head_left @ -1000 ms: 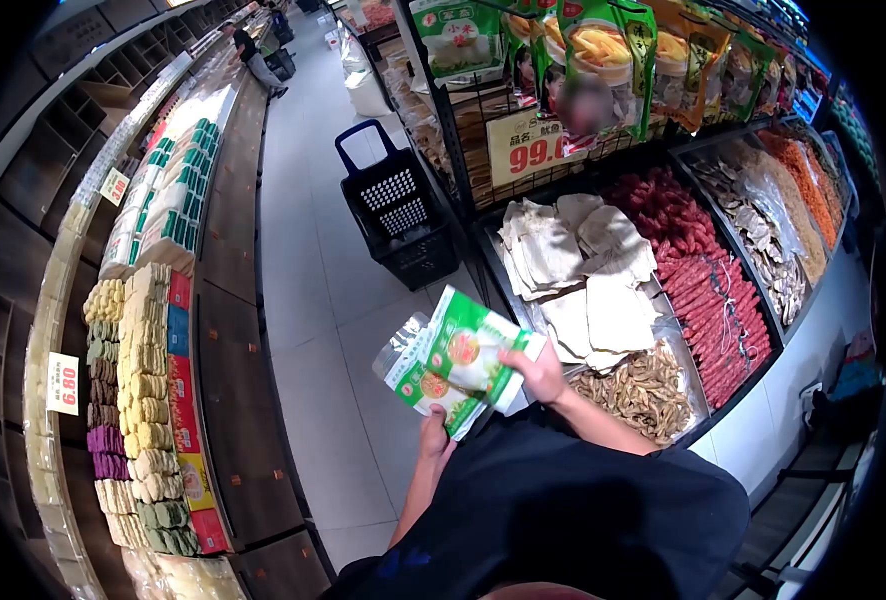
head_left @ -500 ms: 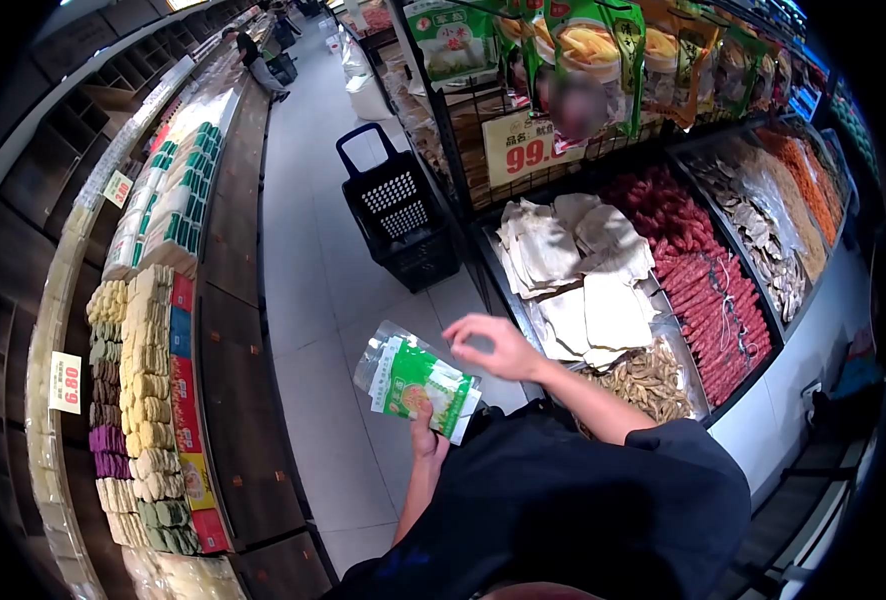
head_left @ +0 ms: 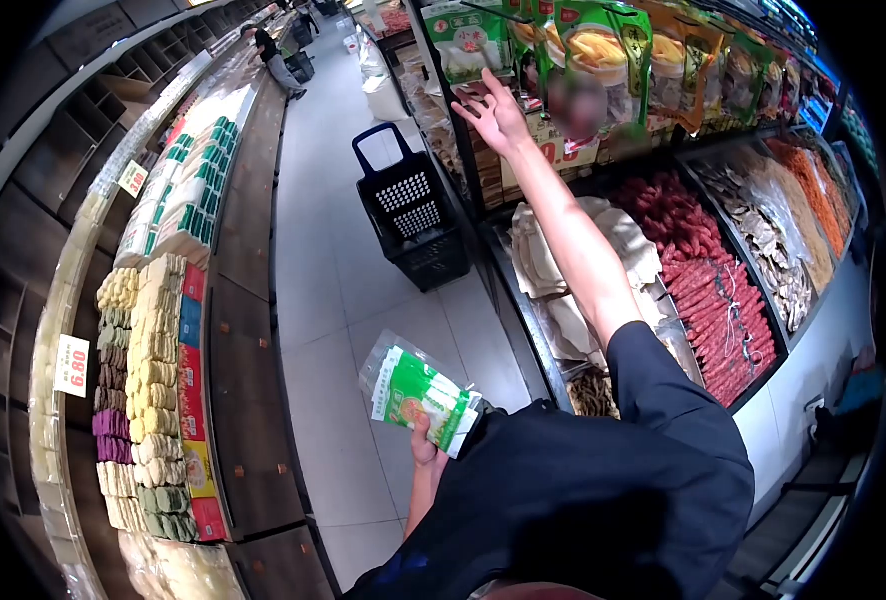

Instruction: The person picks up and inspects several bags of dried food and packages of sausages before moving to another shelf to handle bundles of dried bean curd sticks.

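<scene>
My left hand is closed on a green and white food packet with a clear plastic top edge, held low in front of my body. The thumb lies across the packet's front. My right arm stretches up and forward over the food trays, and my right hand is open with its fingers spread. Its fingertips overlap the lower edge of a green and white packet hanging on the rack. To the right of it hang green packets with pictures of food on them.
A black shopping basket with a raised handle stands on the aisle floor. Flat pale dried pieces and red sausages fill the trays at right. Noodle bundles line the left shelf. A person stands far down the aisle.
My right hand has gone from beside the held packet up to the hanging packets, its fingers spreading. The left hand still holds its packet in nearly the same place.
</scene>
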Available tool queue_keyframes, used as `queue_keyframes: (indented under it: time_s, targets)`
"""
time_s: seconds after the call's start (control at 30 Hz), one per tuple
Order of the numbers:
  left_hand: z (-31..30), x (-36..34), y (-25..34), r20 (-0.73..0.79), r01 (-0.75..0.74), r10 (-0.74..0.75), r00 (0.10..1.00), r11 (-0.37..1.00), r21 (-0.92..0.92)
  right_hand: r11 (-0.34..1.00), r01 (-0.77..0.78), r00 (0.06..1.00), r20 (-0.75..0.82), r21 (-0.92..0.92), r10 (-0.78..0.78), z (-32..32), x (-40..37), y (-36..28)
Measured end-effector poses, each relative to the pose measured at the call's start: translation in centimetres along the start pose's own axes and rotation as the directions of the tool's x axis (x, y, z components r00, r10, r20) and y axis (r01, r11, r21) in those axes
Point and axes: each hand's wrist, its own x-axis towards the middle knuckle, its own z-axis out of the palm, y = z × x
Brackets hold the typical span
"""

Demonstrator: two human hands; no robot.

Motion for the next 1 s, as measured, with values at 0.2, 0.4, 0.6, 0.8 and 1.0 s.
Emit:
queue_keyframes:
  time_s: [0.2, 0.4, 0.6, 0.8, 1.0]
  targets:
    - [-1.1, 0.2, -0.1, 0.001, 0.031, -0.031, 1.0, 0.999, -0.043, 0.99, 0.13, 0.991, 0.016, 0.061, -0.131, 5.4, -3.2, -2.7]
    - [0.2, 0.7, 0.0, 0.024, 0.087, -0.086, 0.996, 0.995, -0.057, 0.892, 0.416, 0.892, -0.111, -0.179, -0.438, 10.4, -16.3, -7.3]
    - [-0.6, 2.5, -0.7, -0.006, 0.093, -0.093, 0.996, 0.994, -0.058, 0.93, 0.157, 0.979, -0.072, -0.332, -0.191, 4.7, -27.7, -4.2]
    - [1.8, 4.8, -0.9, 0.032, 0.034, -0.038, 0.999, 0.994, 0.105, 0.576, -0.278, 0.895, 0.011, -0.769, 0.447, 4.4, -33.9, 0.6]
    - [1.6, 5.1, -0.9, 0.11, 0.065, -0.082, 0.991, 0.986, 0.15, 0.221, 0.145, 0.903, 0.22, -0.964, 0.369, 4.4, -34.0, 1.8]
